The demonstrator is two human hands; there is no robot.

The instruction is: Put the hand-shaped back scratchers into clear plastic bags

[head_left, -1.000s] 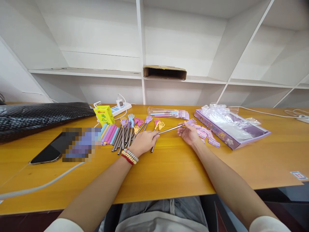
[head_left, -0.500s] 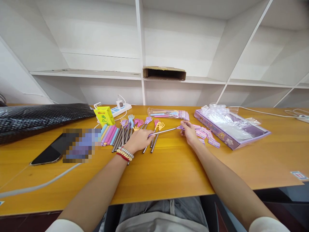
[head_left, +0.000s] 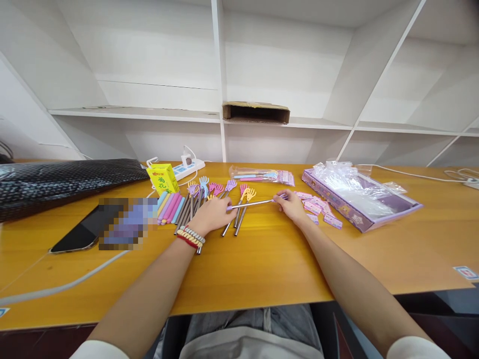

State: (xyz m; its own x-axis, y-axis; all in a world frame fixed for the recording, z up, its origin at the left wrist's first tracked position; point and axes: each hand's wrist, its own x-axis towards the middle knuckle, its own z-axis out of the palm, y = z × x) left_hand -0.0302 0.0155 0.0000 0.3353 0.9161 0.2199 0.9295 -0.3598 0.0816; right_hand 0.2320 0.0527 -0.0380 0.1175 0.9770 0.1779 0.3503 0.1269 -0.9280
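A back scratcher [head_left: 251, 204] with a thin metal rod is stretched between my two hands, nearly level above the table. My left hand [head_left: 212, 216], with bracelets on its wrist, is closed on the purple end at the left. My right hand [head_left: 290, 205] has its fingers closed round the purple head end, which they mostly cover. Beside and under my left hand lie several back scratchers with coloured claw heads, such as a yellow one [head_left: 250, 193] and a purple one [head_left: 231, 185]. Left of them are coloured handle sleeves [head_left: 170, 208]. Small pink cards [head_left: 316, 205] lie right of my right hand.
A purple display box [head_left: 359, 219] with clear plastic bags [head_left: 337, 177] stands at the right. Bagged back scratchers [head_left: 262, 176] lie at the back. A yellow drink carton [head_left: 163, 178], power strip [head_left: 190, 168], phone [head_left: 80, 232] and black wrapped bundle [head_left: 71, 184] are at the left.
Both hands have shifted slightly left with the back scratcher. More of its purple left end shows, and my right fingers have moved on the head end.
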